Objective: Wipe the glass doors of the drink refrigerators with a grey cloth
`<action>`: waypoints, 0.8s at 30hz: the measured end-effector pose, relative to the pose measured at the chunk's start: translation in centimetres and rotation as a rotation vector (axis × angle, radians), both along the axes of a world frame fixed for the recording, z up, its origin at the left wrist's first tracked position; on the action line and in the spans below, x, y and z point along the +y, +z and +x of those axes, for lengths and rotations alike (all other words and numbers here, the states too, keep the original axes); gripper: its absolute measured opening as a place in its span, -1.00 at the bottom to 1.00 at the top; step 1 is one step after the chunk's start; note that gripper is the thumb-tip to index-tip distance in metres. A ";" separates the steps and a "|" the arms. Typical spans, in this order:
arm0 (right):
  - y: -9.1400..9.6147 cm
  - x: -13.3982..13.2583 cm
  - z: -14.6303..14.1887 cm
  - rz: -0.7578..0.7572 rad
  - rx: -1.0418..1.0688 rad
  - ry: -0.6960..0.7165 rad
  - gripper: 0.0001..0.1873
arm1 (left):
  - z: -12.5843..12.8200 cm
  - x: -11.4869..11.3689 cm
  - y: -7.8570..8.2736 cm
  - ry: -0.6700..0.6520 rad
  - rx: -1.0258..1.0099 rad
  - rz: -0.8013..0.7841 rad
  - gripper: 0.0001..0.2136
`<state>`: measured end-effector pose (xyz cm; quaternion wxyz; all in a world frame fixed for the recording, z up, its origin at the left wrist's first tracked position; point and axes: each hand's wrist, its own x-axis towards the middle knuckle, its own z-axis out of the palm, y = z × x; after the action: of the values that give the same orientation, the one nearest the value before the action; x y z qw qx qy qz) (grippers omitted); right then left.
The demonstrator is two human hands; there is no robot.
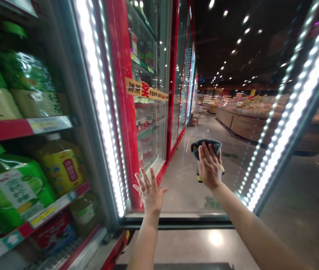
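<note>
A glass cooler door with a dark lower frame (pixel 176 222) stands in front of me, lit by LED strips along both sides. My right hand (pixel 210 170) lies over a folded dark grey cloth (pixel 217 145) with yellow-and-black edging, pressing it to the glass. The palm hides part of the cloth. Lower and to the left, my left hand (pixel 150 195) is spread wide with nothing in it. It is at the pane, though whether the fingers touch the glass I cannot tell.
Cooler shelves on the left hold green-capped bottles (pixel 35 78), a large green pack (pixel 10 187) and a yellow-labelled bottle (pixel 63 161). Through the glass show a red-framed cooler (pixel 120 75) with a yellow banner (pixel 148 90), a shop aisle and wooden produce stands (pixel 249 120).
</note>
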<state>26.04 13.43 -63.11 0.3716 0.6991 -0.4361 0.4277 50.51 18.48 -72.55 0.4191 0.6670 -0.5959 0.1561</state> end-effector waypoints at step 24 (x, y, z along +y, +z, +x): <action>-0.8 0.4 10.0 -0.031 0.485 0.372 -0.47 | 0.5 -0.7 -0.9 -0.059 0.074 -0.058 0.26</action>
<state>36.07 13.78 -63.94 0.3908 0.8429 -0.1928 0.3157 50.97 17.73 -73.47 0.4646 0.6421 -0.5944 0.1362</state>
